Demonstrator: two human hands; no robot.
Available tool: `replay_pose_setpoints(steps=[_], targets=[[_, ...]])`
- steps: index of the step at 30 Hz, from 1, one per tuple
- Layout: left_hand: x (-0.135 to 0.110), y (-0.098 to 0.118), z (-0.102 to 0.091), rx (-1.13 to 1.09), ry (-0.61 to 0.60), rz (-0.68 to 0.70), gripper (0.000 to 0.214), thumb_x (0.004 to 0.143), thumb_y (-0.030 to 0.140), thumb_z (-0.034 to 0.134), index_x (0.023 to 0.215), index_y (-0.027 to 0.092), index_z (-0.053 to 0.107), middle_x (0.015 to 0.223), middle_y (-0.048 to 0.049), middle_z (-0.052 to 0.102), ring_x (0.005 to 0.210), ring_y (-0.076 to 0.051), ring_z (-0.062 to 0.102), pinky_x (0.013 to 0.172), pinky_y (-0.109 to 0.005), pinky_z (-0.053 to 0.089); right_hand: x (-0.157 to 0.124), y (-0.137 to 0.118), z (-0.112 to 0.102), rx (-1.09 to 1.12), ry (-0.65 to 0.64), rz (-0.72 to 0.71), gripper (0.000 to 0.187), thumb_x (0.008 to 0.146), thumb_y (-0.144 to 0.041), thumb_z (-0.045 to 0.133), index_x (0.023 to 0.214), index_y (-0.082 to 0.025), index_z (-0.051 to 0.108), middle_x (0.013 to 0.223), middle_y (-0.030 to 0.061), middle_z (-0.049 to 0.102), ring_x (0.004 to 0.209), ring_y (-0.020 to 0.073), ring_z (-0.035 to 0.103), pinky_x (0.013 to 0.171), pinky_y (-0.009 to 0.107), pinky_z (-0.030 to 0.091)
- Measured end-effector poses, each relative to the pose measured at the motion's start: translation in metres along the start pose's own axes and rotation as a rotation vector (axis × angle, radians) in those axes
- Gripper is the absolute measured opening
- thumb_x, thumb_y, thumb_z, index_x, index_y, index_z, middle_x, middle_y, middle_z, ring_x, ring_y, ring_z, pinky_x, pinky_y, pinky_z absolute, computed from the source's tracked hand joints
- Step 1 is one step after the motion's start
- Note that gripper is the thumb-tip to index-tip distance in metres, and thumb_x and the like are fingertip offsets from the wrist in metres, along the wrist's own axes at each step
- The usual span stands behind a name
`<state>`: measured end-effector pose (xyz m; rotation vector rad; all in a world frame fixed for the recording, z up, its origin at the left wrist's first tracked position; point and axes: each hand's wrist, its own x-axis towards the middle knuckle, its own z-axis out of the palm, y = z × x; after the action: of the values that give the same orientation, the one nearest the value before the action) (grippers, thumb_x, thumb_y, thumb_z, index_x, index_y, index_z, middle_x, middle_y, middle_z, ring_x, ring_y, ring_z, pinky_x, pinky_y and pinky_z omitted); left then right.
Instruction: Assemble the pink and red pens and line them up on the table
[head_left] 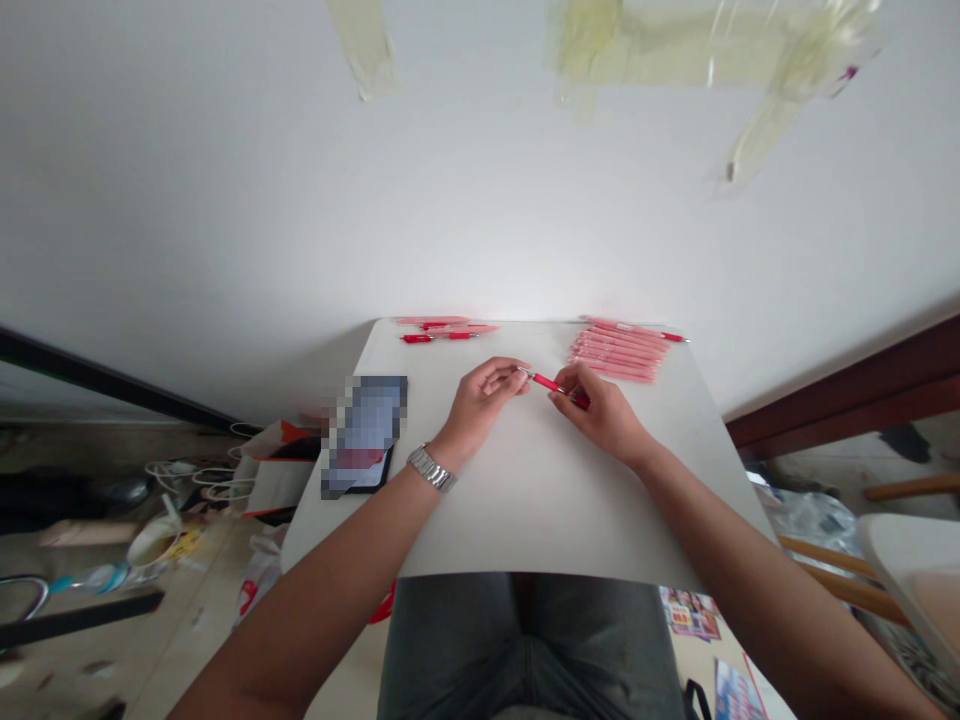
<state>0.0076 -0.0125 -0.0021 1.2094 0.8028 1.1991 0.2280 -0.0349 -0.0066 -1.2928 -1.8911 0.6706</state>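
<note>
A red pen (547, 383) with silver-coloured parts is held between my two hands above the white table. My left hand (487, 392) pinches at its narrow silver tip with thumb and fingers. Around the thicker end, the fingers of my right hand (598, 408) are closed, hiding part of it. Behind my right hand lies a neat row of slim pink sticks (619, 352), perhaps refills, with another red pen (673, 338) at their far edge. Several red pens and pink sticks (457, 330) lie at the back left.
A phone (369, 430), partly blurred out, lies at the left of the white table (517, 520). The table meets a white wall (480, 200) bearing yellowed tape. Boxes, cables and a cup (154, 540) clutter the floor at left. A white chair (911, 560) stands at right.
</note>
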Motion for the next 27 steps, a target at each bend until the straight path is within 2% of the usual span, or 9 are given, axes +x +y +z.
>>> replay_pose_setpoints(steps=[17, 22, 27], targets=[[0.002, 0.002, -0.003, -0.053, 0.058, 0.020, 0.032, 0.085, 0.044, 0.084, 0.104, 0.020, 0.074, 0.100, -0.0054, 0.073, 0.097, -0.018, 0.068, 0.098, -0.038, 0.056, 0.000, -0.001, -0.001, -0.002, 0.022, -0.003, 0.020, 0.099, -0.043, 0.061, 0.104, -0.025, 0.055, 0.090, 0.0033, 0.067, 0.069, 0.0160, 0.056, 0.065, 0.030, 0.047], [0.003, 0.001, -0.005, -0.011, 0.069, 0.047, 0.028, 0.085, 0.041, 0.083, 0.101, 0.020, 0.073, 0.096, -0.0037, 0.071, 0.089, -0.016, 0.067, 0.092, -0.034, 0.056, 0.000, 0.001, -0.001, 0.010, 0.041, 0.006, 0.020, 0.099, -0.043, 0.062, 0.103, -0.025, 0.054, 0.089, 0.0022, 0.066, 0.068, 0.0154, 0.055, 0.064, 0.030, 0.045], [0.005, -0.003, -0.011, 0.098, 0.072, 0.117, 0.024, 0.088, 0.037, 0.080, 0.102, 0.020, 0.071, 0.101, -0.0044, 0.071, 0.094, -0.017, 0.068, 0.089, -0.030, 0.057, 0.001, 0.000, -0.002, 0.007, 0.042, 0.009, 0.020, 0.097, -0.043, 0.063, 0.102, -0.024, 0.055, 0.088, 0.0020, 0.066, 0.068, 0.0149, 0.055, 0.063, 0.029, 0.045]])
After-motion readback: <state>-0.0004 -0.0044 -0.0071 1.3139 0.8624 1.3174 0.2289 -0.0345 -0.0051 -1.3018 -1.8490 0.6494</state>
